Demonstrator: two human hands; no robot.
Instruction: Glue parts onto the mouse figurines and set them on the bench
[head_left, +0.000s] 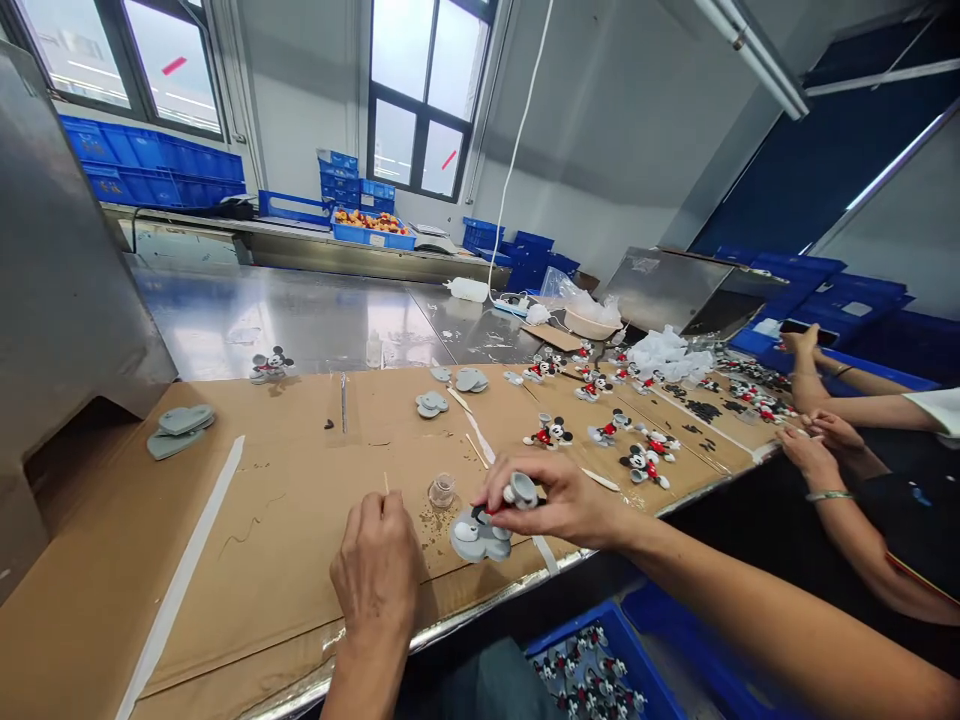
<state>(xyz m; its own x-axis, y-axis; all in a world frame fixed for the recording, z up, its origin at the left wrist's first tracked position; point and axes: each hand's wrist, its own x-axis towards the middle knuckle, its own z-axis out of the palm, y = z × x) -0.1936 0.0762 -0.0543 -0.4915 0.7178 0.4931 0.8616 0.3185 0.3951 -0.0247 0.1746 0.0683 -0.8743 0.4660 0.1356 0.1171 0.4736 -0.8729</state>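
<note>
- Gripping the figurine (pixel 466 532), the right hand (pixel 555 495) has thumb and forefinger closed about its upper part; I see the grey base (pixel 489 546) projecting past the fingertips, below and to the left of them in the view.
- Grey cup (pixel 520 488): framed between that thumb and forefinger, its round mouth facing up toward my camera.
- Left hand (pixel 379 555): fingertips drawn together on a thin stick (pixel 386 483), the upper end of which stands out beyond them.
- Clear container (pixel 442 490): on the cardboard (pixel 285 560) between the hands, near the figurine's base, with brown specks scattered beside it.
- Hidden: fingers cover much of the figurine's dark and red body. I cannot tell whether its base touches the cardboard. The lower part of the stick is lost within the left hand.
- Cut off: the left forearm at the bottom edge, the right at the lower right.
- Pose: the right forearm slants in from the lower right, the hand pointing leftward across my view; the left forearm rises from below, back of the hand toward me, fingers bent.
</note>
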